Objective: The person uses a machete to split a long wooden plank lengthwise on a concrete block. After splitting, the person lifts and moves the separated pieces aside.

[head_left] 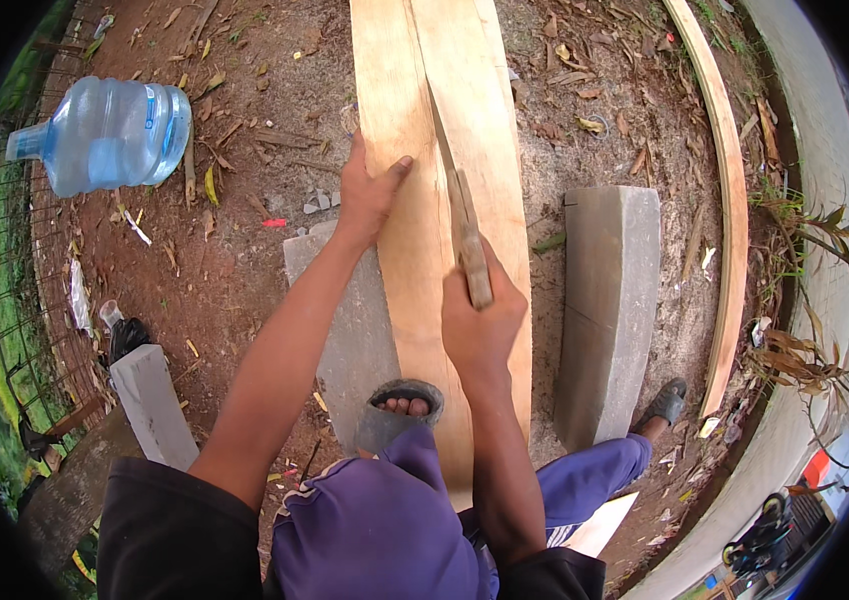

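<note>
Plank (415, 230) lies lengthwise across a grey concrete block (345, 330), likely so the saw (467, 235) can pass through it. The right hand (483, 320) is clenched around the saw's wooden handle, blade in the cut. Left of the saw, the left hand (367, 195) presses flat, fingers spread, steadying the board. A sandalled foot (403, 405) pins its near end. Far left of the plank lies a water jug (105, 135).

Bare reddish dirt ground (245, 270), littered with dry leaves, carries two grey concrete blocks (607, 310), a clear plastic water jug (110, 133) and a thin curved wooden strip (730, 200).
</note>
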A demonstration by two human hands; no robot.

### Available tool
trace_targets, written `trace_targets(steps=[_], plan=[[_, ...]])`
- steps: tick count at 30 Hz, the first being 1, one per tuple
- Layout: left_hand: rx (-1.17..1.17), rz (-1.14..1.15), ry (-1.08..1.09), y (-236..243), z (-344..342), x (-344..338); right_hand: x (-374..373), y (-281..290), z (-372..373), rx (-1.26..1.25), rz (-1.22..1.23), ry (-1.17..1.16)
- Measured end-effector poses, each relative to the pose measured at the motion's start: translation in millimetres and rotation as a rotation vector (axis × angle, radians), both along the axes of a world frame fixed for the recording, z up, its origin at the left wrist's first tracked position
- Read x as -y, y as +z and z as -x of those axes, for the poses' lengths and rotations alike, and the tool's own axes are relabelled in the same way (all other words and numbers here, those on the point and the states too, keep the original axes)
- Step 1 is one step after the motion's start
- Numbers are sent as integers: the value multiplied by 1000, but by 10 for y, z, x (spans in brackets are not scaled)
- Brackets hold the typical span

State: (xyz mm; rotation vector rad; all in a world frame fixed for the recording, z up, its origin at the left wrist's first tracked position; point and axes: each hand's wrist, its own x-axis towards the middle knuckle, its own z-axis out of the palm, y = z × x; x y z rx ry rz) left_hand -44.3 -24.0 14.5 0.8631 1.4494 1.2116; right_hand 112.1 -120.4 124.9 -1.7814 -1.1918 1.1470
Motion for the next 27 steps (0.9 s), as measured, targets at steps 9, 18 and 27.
trace_targets(steps=[9, 18, 27], plan=[[-15, -23, 34, -52, 56, -33, 901, 541, -275, 78, -7, 11], [-39, -14, 57, -95, 81, 13, 1184, 578, -405, 221, -72, 76], [-46, 24, 13, -86, 23, -25, -58, -48, 2, 11, -25, -4]])
